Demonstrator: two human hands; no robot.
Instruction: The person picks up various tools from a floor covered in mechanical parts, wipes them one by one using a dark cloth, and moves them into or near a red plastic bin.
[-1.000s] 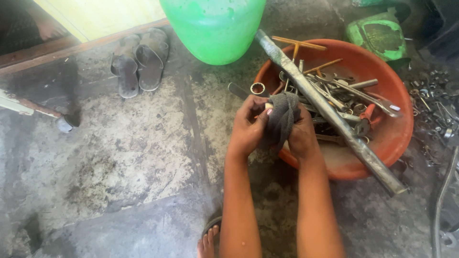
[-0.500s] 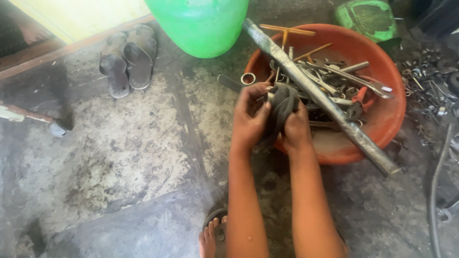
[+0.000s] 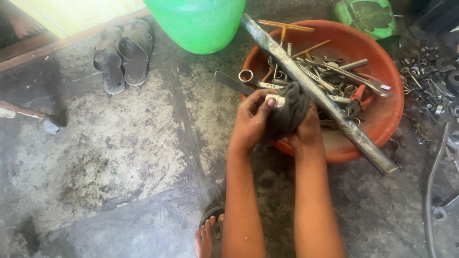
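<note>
Gripping a small metal socket [image 3: 274, 101] between its fingertips, the left hand [image 3: 252, 122] presses it into a dark rag [image 3: 289, 112] bunched in the closed right hand [image 3: 306, 131], just over the near rim of an orange basin [image 3: 382, 119] full of wrenches [image 3: 334, 76]; a long steel bar [image 3: 315, 93] lies across it.

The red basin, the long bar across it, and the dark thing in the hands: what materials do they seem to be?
Red basin: likely plastic, smooth with an even moulded rim. Long bar: metal, dull grey and smudged. Dark thing: cloth, soft and folded, wrapped around a small shiny metal piece held by the left hand and right hand.
</note>
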